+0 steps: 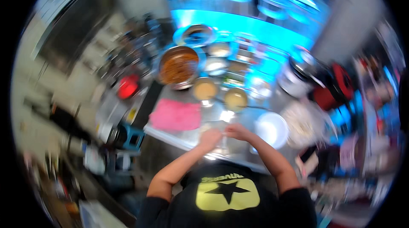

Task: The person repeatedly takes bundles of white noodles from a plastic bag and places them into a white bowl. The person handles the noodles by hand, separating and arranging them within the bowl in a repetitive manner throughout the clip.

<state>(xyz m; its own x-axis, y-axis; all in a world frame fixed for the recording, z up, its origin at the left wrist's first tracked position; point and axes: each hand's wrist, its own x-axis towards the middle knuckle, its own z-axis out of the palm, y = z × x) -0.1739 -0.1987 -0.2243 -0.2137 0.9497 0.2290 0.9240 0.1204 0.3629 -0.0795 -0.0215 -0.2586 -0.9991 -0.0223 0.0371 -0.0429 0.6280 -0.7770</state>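
Note:
My left hand (pixel 211 139) and my right hand (pixel 237 131) are close together over the front part of a metal table (pixel 179 140). Blur hides the fingers, and whether something small is between them cannot be told. A pink cloth (pixel 175 115) lies to the left of my left hand. Two round containers with pale yellowish contents, one on the left (pixel 205 89) and one on the right (pixel 236 99), stand beyond my hands. To the right of my right hand is a white bowl (pixel 271 130).
A metal pot of orange-brown food (pixel 179 68) stands at the back left, near several small containers. At right are a clear plastic bag with pale contents (pixel 297 125), a white cooker (pixel 295 76) and a red appliance (pixel 334 87). A red object (pixel 128 86) lies left.

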